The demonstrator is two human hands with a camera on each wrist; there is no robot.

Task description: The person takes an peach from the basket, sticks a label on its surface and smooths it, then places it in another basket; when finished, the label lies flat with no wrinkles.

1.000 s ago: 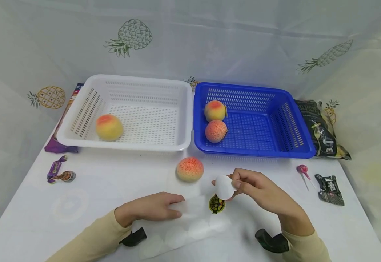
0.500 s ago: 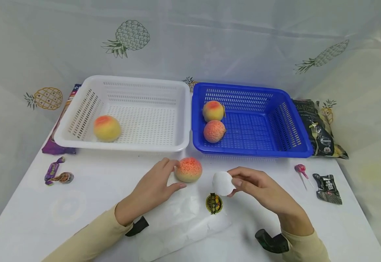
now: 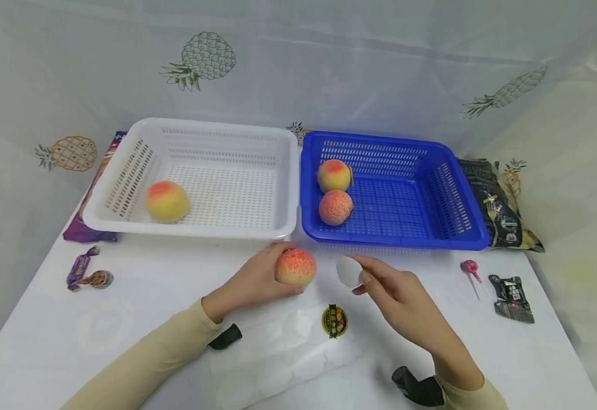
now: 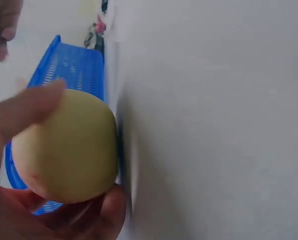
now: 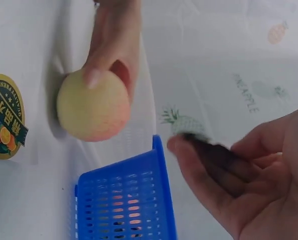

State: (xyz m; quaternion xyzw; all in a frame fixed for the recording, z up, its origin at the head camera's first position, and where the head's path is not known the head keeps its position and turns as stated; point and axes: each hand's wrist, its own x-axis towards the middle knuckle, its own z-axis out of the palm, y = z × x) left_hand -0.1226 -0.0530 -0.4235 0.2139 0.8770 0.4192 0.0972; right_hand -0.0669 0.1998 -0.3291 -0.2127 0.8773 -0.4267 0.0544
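My left hand point(image 3: 257, 280) grips a red-speckled peach point(image 3: 297, 267) on the white table, fingers behind it and thumb in front. In the left wrist view the peach's smooth pale-yellow side point(image 4: 81, 150) faces the camera. My right hand point(image 3: 403, 302) pinches a round sticker point(image 3: 348, 271) by its edge, just right of the peach, its white back showing in the head view. Something dark point(image 5: 214, 155) shows between the right fingers in the right wrist view. Below both hands lies a translucent backing sheet point(image 3: 278, 367) bearing one black-and-gold fruit label point(image 3: 335, 321).
A white basket point(image 3: 191, 229) holding a yellow-red peach point(image 3: 167, 201) stands behind, beside a blue basket point(image 3: 396, 242) holding two peaches point(image 3: 335, 207). Wrapped candies point(image 3: 80, 269) lie left; a lollipop point(image 3: 470, 266) and black packet point(image 3: 512, 297) lie right. Snack bags point(image 3: 503, 208) flank the baskets.
My left hand has left the backing sheet, reached forward and closed around the peach. My right hand has lifted slightly away from the sheet, tilting the round sticker.
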